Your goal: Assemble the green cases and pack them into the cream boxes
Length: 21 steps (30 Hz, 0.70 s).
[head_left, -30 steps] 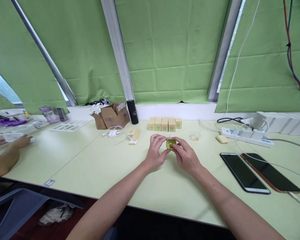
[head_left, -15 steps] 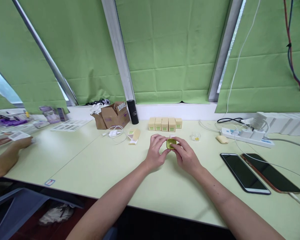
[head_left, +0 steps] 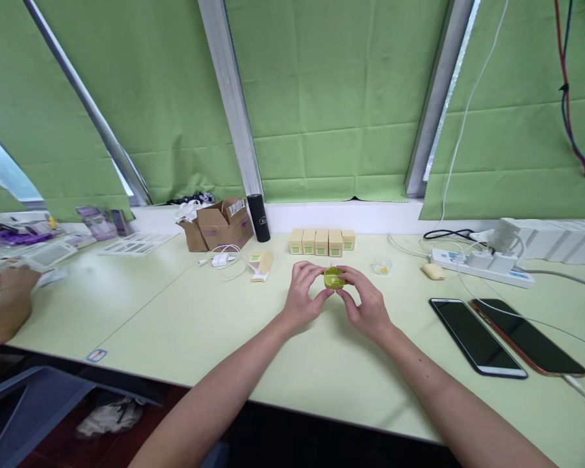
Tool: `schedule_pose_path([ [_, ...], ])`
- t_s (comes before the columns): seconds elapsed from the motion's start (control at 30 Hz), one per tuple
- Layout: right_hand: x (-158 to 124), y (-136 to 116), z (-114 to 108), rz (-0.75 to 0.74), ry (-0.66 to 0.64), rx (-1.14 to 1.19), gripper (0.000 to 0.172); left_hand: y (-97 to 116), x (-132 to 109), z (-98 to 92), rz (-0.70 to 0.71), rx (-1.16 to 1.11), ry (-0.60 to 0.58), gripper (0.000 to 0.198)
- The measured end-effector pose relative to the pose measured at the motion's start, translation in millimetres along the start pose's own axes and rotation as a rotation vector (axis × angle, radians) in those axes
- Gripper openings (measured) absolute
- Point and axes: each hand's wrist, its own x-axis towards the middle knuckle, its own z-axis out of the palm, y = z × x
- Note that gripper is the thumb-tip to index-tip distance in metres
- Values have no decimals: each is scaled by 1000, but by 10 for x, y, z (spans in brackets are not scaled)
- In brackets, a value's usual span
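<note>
Between both hands, above the table, is a small green rounded-square cup-like container (head_left: 334, 278), its hollow facing me. My left hand (head_left: 304, 296) grips its left side with fingers and thumb. My right hand (head_left: 365, 300) closes on its right side, thumb at the lower edge. A small pale thing just behind the container is mostly hidden. Beyond the hands stand several small cream boxes (head_left: 322, 242) with green labels. An opened cream box (head_left: 260, 266) lies to the left, and a small clear plastic piece with something yellow (head_left: 381, 266) lies to the right.
At the right are two phones (head_left: 478, 337), a yellowish case (head_left: 433, 272) and a power strip (head_left: 482, 267) with cables. At the back left stand a cardboard box (head_left: 224, 225), a black bottle (head_left: 259, 218) and a white charger (head_left: 220, 260). Another person's hand (head_left: 19, 279) works at far left.
My right fingers have come out of the green container's hollow and now hold its side. The container has tilted slightly. The other person's hand at far left has moved left.
</note>
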Motion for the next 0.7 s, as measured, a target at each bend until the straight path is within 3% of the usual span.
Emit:
schedule_pose_path([
  [0.4,28,7,9,279,53,98,20,-22,-17,-29,-27,9,-38,27],
  [0.7,14,-19,-1,466,-19,154,33,-4,-44,-13,81,107,-67,54],
])
